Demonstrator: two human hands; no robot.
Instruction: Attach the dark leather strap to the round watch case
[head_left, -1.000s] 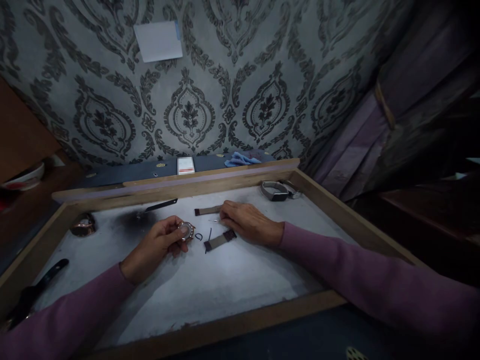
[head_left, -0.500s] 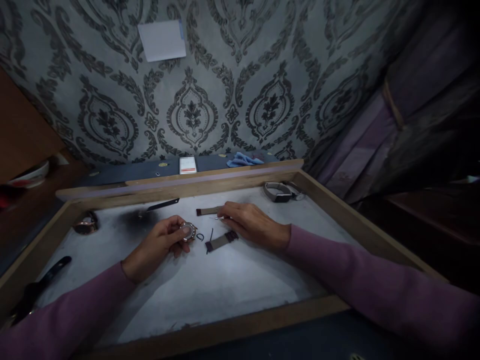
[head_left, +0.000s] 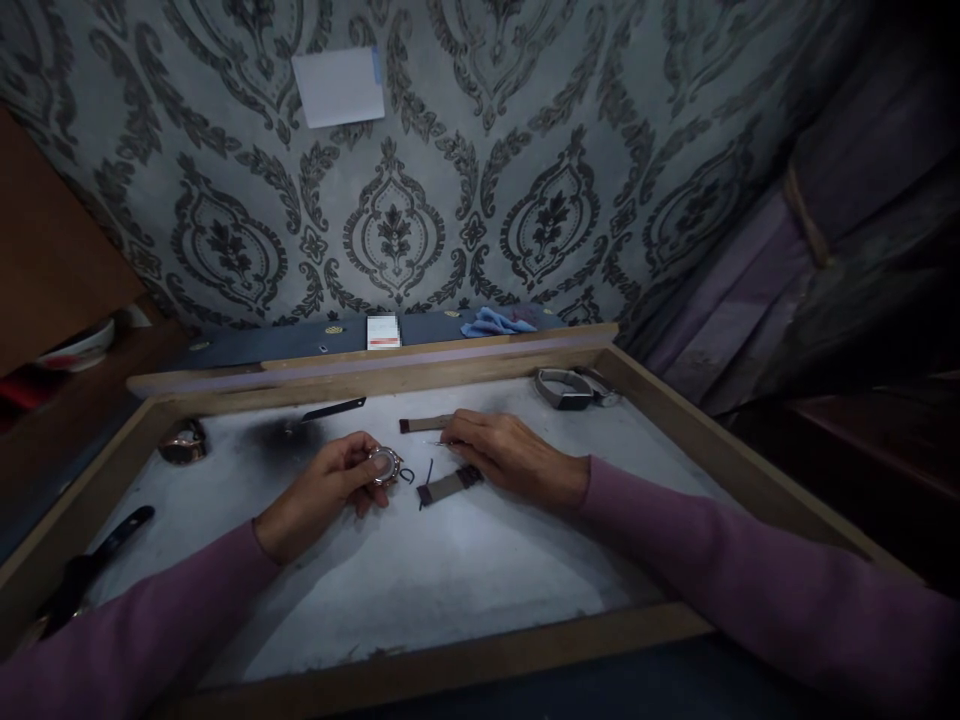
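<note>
My left hand (head_left: 326, 490) is closed around a round watch case (head_left: 385, 466), its thumb pressed on the rim. Between the fingertips of my right hand (head_left: 517, 460) is a thin metal tool (head_left: 433, 443) whose tip points left; its exact kind cannot be made out. One strap piece (head_left: 424, 425) lies just behind that tool, its right end hidden by my right fingers. Nearer to me rests another strap piece (head_left: 448, 486), partly beneath my right hand. A small dark ring (head_left: 407, 476) and a thin dark stick (head_left: 430, 472) lie between the case and this strap.
A shallow wooden-rimmed tray (head_left: 375, 655) surrounds the work. A dark blade (head_left: 334, 409) lies at its back. Watches sit at the left (head_left: 182, 443), the front left (head_left: 97, 560) and the back right (head_left: 564, 388). Behind the rim are a phone (head_left: 383, 332) and a blue cloth (head_left: 496, 321).
The whole view has shifted slightly, so everything appears a little farther right. Both hands keep nearly the same place over the tray and the same hold.
</note>
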